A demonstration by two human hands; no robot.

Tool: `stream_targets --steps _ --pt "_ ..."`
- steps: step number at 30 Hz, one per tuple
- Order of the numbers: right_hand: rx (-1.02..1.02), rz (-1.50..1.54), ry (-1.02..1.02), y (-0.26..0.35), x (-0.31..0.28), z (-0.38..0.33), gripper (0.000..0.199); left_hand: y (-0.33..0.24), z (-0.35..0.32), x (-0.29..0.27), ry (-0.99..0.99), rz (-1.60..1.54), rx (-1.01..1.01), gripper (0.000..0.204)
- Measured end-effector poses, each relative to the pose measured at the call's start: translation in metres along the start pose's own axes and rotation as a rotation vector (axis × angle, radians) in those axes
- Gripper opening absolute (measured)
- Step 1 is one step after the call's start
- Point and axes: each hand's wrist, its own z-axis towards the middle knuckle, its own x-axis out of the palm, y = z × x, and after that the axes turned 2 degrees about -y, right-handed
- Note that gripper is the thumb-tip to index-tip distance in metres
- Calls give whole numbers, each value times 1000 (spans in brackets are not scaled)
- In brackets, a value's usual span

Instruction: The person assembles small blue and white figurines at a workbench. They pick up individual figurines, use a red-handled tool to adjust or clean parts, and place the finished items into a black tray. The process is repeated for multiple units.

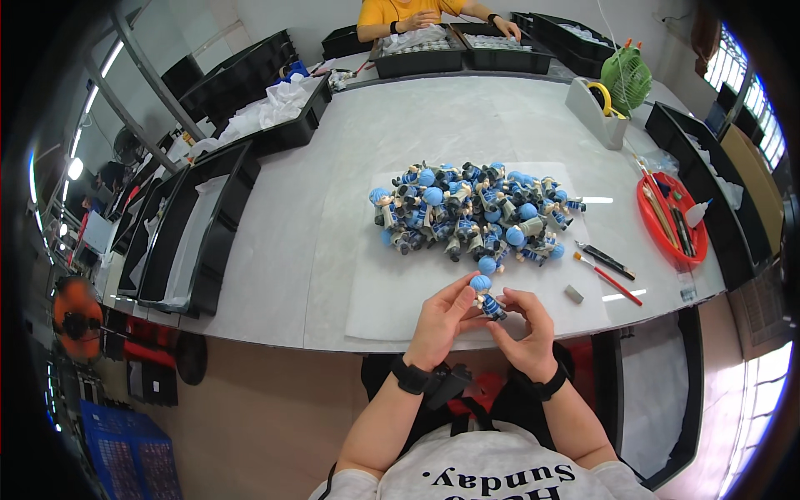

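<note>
Left hand point(442, 321): fingers curled, thumb and fingertips pinching the small figurine point(487, 297) at its blue head.
Right hand point(527, 327): fingers bent, closed lightly on the figurine's lower body from the other side.
Figurine: blue-haired, dark-clothed, held between both hands just above the near table edge.
Beyond the hands: heap of like figurines point(471, 212) on a white sheet point(375, 283).
Right of the right hand: grey eraser block point(573, 293), red-handled brush point(608, 279), dark knife point(607, 260); further off, red tray point(671, 242) of tools.
Left of the left hand: black trays point(196, 229), well apart.
Far side: another person's hands point(421, 18) at black bins.
</note>
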Motion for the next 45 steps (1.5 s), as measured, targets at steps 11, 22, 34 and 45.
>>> stream_targets --steps 11,22,34,45 --pt "14 34 -20 2 0 1 47 2 1 1 -30 13 3 40" --pt "-4 26 -31 3 -2 1 44 2 2 3 -53 -25 -4 32" --pt "33 89 -21 -1 1 -2 44 3 2 -1 -79 19 -16 29" --pt "-30 -312 106 42 -72 19 31 1 -8 17 -99 63 61 24"
